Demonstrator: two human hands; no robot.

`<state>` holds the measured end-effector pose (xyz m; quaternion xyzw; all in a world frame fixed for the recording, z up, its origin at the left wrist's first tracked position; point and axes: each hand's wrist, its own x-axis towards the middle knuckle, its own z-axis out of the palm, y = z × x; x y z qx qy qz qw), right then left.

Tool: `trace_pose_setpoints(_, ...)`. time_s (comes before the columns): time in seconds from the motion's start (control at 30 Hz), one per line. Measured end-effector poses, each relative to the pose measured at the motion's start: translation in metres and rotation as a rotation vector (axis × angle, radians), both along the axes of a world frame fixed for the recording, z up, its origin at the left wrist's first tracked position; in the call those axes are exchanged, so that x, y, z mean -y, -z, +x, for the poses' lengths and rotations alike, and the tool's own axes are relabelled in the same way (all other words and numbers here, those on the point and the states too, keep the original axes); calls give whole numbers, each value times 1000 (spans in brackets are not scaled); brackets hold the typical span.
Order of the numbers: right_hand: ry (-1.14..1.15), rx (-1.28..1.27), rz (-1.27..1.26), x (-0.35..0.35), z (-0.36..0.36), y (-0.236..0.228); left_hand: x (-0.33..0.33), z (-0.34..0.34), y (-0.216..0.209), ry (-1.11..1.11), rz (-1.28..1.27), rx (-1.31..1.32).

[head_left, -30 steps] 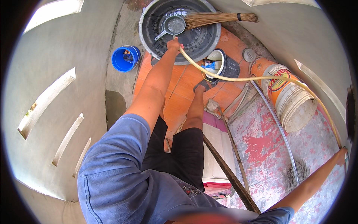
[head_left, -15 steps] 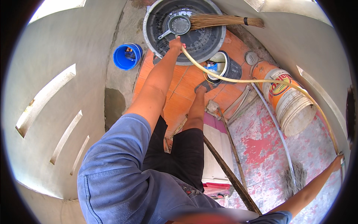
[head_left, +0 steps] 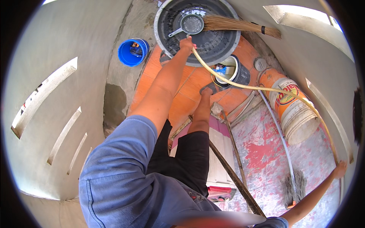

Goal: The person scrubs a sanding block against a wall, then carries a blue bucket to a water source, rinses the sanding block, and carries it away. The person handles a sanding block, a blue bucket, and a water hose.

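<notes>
Upper centre: left hand (head_left: 187, 45) grips yellow hose (head_left: 235, 84); best aimed inside black basin (head_left: 223, 45). Lower right: right hand (head_left: 339, 170), grip unclear.

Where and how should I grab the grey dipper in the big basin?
The dipper is probably best held by its straight handle, coming from the left: the handle juts left and toward the person, while the broom crowds the dipper's right side.
</notes>
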<state>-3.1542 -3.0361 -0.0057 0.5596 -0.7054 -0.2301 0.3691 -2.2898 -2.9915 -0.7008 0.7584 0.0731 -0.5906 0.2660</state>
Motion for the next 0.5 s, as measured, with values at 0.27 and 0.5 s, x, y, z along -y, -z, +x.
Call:
trace_pose_setpoints(0.27, 98, 1072, 105, 41, 331, 276, -2, 7, -3, 95, -54, -61)
trace_pose_setpoints(0.5, 166, 1625, 927, -55, 614, 530, -11, 17, -11, 146, -144, -249)
